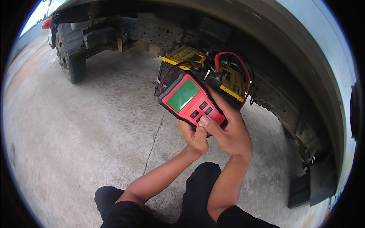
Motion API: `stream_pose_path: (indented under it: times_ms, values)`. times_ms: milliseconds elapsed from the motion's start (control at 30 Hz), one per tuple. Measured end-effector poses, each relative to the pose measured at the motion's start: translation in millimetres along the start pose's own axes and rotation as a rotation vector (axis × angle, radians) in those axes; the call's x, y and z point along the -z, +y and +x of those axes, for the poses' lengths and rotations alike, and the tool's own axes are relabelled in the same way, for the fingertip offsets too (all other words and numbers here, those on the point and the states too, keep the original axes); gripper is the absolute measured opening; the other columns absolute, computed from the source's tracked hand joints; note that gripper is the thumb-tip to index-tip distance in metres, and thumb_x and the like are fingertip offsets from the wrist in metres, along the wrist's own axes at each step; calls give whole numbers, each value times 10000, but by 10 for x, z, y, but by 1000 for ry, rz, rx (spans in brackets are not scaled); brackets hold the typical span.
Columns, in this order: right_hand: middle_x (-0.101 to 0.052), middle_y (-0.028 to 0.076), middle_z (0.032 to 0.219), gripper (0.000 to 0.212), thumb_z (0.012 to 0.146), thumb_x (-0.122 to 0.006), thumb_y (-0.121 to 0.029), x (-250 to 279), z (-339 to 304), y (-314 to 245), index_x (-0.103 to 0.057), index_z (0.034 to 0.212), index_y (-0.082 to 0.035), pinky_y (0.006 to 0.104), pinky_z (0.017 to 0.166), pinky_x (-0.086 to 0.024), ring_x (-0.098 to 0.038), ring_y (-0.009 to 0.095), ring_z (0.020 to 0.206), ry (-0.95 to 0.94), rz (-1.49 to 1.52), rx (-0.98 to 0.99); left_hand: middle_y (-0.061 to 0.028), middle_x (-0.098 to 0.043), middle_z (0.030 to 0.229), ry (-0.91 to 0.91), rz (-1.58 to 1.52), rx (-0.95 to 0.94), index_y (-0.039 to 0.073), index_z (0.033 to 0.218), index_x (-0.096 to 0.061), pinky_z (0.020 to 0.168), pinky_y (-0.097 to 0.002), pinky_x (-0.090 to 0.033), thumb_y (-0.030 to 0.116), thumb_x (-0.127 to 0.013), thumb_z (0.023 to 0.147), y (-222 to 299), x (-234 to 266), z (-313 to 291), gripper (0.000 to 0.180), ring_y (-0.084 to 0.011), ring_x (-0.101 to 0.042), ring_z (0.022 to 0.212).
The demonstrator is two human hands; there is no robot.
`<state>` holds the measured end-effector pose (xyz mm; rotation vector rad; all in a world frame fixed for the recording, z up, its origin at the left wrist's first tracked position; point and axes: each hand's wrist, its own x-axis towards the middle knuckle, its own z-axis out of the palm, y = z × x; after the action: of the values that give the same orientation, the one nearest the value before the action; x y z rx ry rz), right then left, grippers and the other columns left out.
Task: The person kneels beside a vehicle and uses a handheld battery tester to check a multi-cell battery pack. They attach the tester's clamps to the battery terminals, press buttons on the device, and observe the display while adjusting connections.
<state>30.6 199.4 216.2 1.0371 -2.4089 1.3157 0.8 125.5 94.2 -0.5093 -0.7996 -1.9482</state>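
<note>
A red and black battery tester (195,104) with a lit green screen is held up in front of me, tilted. My left hand (194,138) grips its lower left edge, fingers passing behind the case. Wrapped around its right side is my right hand (232,131), the thumb resting on the lower buttons. Just beyond the tester sit two black truck batteries with yellow tops, the left battery (182,55) and the right battery (234,81). A red clamp (217,62) with a red cable (243,64) is at the terminals between them. The tester hides part of both batteries.
The truck's pale side panel (323,38) curves overhead and down the right. Its perforated frame rail (152,28) runs behind the batteries. A wheel (70,57) stands at the far left, and a dark mud flap (323,178) hangs at lower right. Concrete ground (95,125) lies below.
</note>
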Motion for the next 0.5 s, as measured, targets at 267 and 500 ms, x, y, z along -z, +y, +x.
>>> stream_pose_path:
  times_ms: [267,500]
  values:
    - [-687,153,1473,710,1032,-789,-220,-14,-24,-147,-517,1641,24,351,1185,-464,-624,172,1346,-29,113,-68,-143,-643,1349,54,-8,12,-49,1503,-466,1019,-350,-524,366,-582,1140,-91,-1,-152,564,-188,-639,1177]
    - [-707,144,1421,711,1044,-781,-219,-50,54,-11,-500,1646,33,327,1134,-498,-648,153,1276,-26,34,-13,-144,-644,1339,57,0,21,-49,1483,-502,1042,-376,-514,394,-574,1135,-151,53,-102,568,-192,-631,1197]
